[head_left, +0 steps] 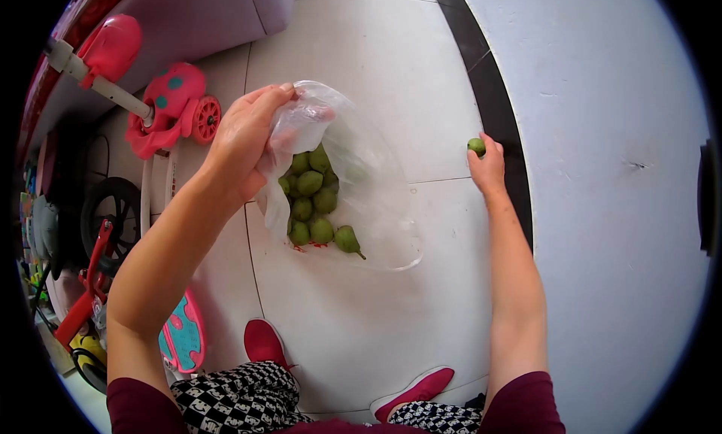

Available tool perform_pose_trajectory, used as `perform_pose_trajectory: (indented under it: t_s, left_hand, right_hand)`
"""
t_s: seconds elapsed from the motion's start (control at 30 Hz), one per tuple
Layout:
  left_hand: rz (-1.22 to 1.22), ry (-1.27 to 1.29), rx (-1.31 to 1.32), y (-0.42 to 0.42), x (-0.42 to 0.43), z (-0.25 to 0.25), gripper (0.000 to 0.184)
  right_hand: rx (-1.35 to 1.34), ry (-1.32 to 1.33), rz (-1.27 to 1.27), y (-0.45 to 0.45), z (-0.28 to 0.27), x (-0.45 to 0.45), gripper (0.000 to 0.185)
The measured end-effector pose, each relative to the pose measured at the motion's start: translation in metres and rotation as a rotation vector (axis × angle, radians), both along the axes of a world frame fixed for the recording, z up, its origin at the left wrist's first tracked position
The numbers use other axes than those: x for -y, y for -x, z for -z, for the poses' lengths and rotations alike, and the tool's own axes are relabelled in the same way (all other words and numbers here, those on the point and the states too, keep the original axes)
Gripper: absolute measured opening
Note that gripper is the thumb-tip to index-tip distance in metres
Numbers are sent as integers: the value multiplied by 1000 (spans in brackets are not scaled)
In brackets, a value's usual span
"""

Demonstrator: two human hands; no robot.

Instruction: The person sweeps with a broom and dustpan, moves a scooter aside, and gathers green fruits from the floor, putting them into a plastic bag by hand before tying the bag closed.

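My left hand [248, 129] is closed around the gathered rim of a clear plastic bag [376, 201]. Through the bag's mouth and film show several small, egg-shaped green fruits [309, 182], heaped together. One fruit with a short stem [347, 240] lies at the lower end of the heap. Off to the right, well apart from the bag, my right hand [489, 165] grips a single green fruit [476, 146] between thumb and fingers, near the dark floor strip. Its exact kind is hard to tell.
A pink child's scooter [174, 103] stands at the upper left, with a black wheel [111, 216] and red frame below it. A pink and teal board [183, 332] lies near my red shoes [265, 342]. A dark border strip [500, 103] edges the pale tiles.
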State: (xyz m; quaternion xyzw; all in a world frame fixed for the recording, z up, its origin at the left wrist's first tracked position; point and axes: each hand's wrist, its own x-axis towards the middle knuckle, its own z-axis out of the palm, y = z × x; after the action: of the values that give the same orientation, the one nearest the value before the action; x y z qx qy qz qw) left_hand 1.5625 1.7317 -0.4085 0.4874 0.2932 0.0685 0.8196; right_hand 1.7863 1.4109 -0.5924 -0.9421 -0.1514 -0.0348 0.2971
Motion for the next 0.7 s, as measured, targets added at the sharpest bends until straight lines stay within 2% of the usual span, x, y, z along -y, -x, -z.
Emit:
perform_pose_trajectory:
  t_s: [0.03, 0.07, 0.13, 0.27, 0.33, 0.37, 0.43, 0.5, 0.63, 0.7]
  left_hand:
    - [-15, 10, -17, 0, -2, 1, 20]
    - [-20, 2, -26, 0, -5, 5, 20]
    - [-1, -34, -11, 0, -11, 14, 25]
    - [9, -22, 30, 0, -10, 15, 26]
    - [28, -12, 24, 1, -11, 13, 26]
    - [19, -14, 18, 2, -13, 14, 26]
    - [44, -37, 7, 1, -15, 17, 26]
    - [38, -39, -8, 1, -12, 14, 25]
    - [-36, -44, -4, -5, 1, 11, 19]
    - [-14, -67, 11, -4, -4, 11, 19]
  right_hand:
    - [129, 231, -25, -11, 7, 3, 47]
    - [-97, 318, -49, -20, 1, 2, 56]
    - [-234, 430, -45, -23, -3, -6, 52]
    - [-161, 556, -41, -3, -6, -16, 44]
    - [-316, 133, -89, 14, -10, -16, 35]
    - [-459, -129, -36, 27, -17, -20, 31]
    - [-737, -549, -126, 65, -71, -30, 31]
    - [-819, -745, -352, 97, -105, -37, 34]
    - [-840, -742, -544, 137, -137, -71, 44]
    - [-440, -421, -468, 139, -126, -77, 50]
